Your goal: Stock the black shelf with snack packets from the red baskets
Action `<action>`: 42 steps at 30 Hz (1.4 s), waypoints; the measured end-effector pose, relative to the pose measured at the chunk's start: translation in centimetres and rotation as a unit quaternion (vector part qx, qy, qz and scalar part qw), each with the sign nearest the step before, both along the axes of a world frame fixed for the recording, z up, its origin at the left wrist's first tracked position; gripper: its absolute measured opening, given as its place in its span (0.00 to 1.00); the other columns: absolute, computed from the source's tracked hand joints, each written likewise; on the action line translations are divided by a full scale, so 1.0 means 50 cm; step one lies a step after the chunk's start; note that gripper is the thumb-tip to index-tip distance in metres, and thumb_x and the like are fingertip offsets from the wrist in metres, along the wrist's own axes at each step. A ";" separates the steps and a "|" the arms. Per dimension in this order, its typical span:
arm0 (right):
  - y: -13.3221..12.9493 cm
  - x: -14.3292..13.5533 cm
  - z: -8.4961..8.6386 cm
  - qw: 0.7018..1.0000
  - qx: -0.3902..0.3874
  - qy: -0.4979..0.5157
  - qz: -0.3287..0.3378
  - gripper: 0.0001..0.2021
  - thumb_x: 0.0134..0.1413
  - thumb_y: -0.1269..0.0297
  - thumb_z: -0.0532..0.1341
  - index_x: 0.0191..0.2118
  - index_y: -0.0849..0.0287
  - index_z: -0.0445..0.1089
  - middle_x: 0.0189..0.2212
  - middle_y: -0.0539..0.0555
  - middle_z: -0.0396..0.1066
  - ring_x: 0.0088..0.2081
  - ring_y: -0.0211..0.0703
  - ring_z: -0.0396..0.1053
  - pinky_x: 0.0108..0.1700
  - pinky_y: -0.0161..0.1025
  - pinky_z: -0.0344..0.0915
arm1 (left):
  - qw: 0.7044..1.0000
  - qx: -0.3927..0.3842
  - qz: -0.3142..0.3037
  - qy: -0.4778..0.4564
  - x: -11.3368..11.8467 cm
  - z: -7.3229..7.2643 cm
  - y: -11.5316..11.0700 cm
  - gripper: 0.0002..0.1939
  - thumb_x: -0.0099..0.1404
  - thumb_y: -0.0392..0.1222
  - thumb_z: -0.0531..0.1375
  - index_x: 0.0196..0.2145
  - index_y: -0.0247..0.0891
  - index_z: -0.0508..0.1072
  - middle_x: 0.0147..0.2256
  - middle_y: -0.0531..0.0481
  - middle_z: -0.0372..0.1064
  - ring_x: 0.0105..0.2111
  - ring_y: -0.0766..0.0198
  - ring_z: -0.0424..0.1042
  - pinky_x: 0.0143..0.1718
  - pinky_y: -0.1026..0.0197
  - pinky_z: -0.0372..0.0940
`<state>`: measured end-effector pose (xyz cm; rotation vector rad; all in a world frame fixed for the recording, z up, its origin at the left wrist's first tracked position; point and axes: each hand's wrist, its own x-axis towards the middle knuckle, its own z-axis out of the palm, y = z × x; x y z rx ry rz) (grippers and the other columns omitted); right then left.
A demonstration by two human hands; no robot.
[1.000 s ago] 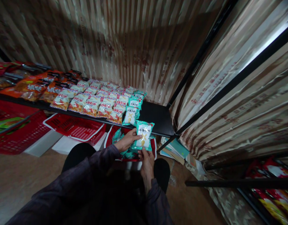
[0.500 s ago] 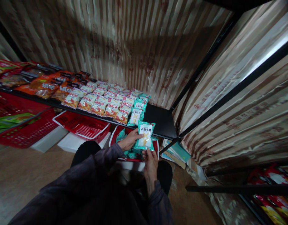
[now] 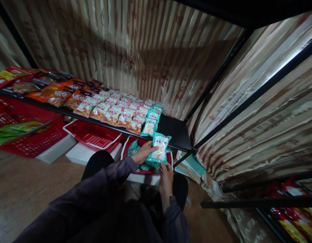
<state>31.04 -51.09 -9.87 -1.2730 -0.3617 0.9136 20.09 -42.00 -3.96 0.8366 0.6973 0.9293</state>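
Between my two hands is a teal and white snack bag (image 3: 159,147), its printed front facing up. My left hand (image 3: 143,152) pinches its left side, thumb on the front. At the bottom edge, the fingers of my right hand (image 3: 166,177) grip the bag's seal. Below it a red basket (image 3: 124,148) with a white rim holds several more teal bags, partly hidden by my hands. Just beyond, a short row of matching teal bags (image 3: 149,127) lies on the black shelf (image 3: 174,132), beside rows of white and orange snack bags (image 3: 112,114).
Orange bags (image 3: 56,96) fill the shelf's left part. Under it stand a red basket (image 3: 101,138) and a larger one (image 3: 50,143) with green packages. Black shelf posts (image 3: 221,77) rise on the right, near papers and books (image 3: 192,165). A striped curtain (image 3: 135,44) hangs behind.
The view has shifted slightly, so the shelf and baskets sit a little further right. The teal bag tilts a bit more clockwise, still in both hands.
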 end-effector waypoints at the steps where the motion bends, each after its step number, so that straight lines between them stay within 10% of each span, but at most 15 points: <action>1: -0.001 0.000 -0.005 1.000 0.007 -0.011 -0.013 0.23 0.37 0.53 0.69 0.41 0.58 0.71 0.38 0.53 0.76 0.36 0.40 0.73 0.36 0.35 0.69 | 1.000 0.001 0.004 0.009 -0.003 -0.003 -0.001 0.26 0.47 0.44 0.73 0.42 0.33 0.71 0.42 0.43 0.76 0.39 0.57 0.76 0.42 0.56 0.68; 11: 0.008 0.018 -0.003 0.998 0.007 -0.021 0.055 0.30 0.43 0.48 0.68 0.51 0.58 0.70 0.50 0.58 0.74 0.51 0.49 0.72 0.47 0.40 0.70 | 0.997 0.028 -0.002 0.067 -0.017 -0.004 -0.012 0.26 0.45 0.45 0.73 0.41 0.34 0.72 0.41 0.41 0.76 0.39 0.53 0.76 0.41 0.53 0.69; 18: 0.042 0.055 0.005 0.993 0.012 0.015 0.118 0.32 0.40 0.50 0.71 0.51 0.58 0.70 0.46 0.57 0.77 0.44 0.48 0.76 0.43 0.41 0.72 | 0.996 0.047 -0.012 0.081 0.010 -0.003 -0.008 0.28 0.47 0.48 0.71 0.43 0.34 0.71 0.44 0.40 0.75 0.42 0.52 0.75 0.42 0.54 0.68; 32: 0.173 0.123 0.066 0.996 0.051 -0.002 0.068 0.31 0.36 0.50 0.71 0.48 0.59 0.71 0.39 0.55 0.78 0.37 0.44 0.75 0.42 0.41 0.71 | 0.996 0.039 0.017 0.074 0.101 0.042 0.095 0.25 0.49 0.49 0.72 0.41 0.34 0.72 0.42 0.42 0.75 0.41 0.55 0.74 0.44 0.56 0.67; 42: 0.240 0.152 0.063 0.999 0.044 -0.022 -0.009 0.30 0.39 0.48 0.69 0.48 0.57 0.67 0.40 0.55 0.76 0.37 0.43 0.74 0.43 0.42 0.70 | 0.994 -0.004 0.048 0.101 0.115 -0.018 0.136 0.25 0.49 0.40 0.71 0.46 0.35 0.72 0.39 0.44 0.73 0.41 0.57 0.73 0.47 0.55 0.65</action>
